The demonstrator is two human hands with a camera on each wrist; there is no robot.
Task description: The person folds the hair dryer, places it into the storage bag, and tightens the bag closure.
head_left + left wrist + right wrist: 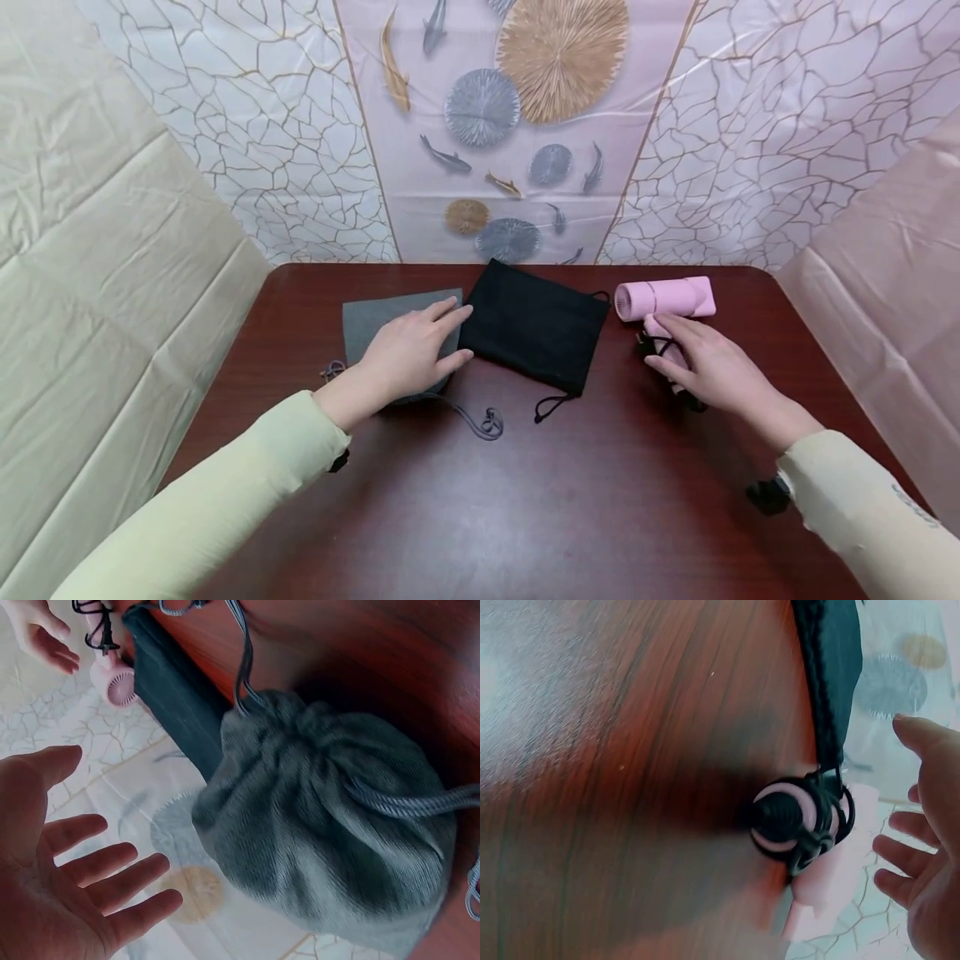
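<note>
My left hand (408,350) is over a grey drawstring pouch (363,321), its fingers extended. In the left wrist view that hand (82,885) is apart from the pouch (322,817), which looks full and gathered at its neck. A pink hair dryer (667,297) lies at the right back of the table, its handle toward me with a black cord (810,847) wound round it. Above this handle is my right hand (708,362), with loosely extended fingers. The right wrist view shows a gap between this hand (934,847) and the dryer.
A flat black drawstring pouch (532,329) lies between the grey pouch and the hair dryer, with its cord (553,406) trailing forward. The grey pouch's cord (480,425) trails on the dark red wooden table (510,517). Patterned cloth (300,125) hangs behind.
</note>
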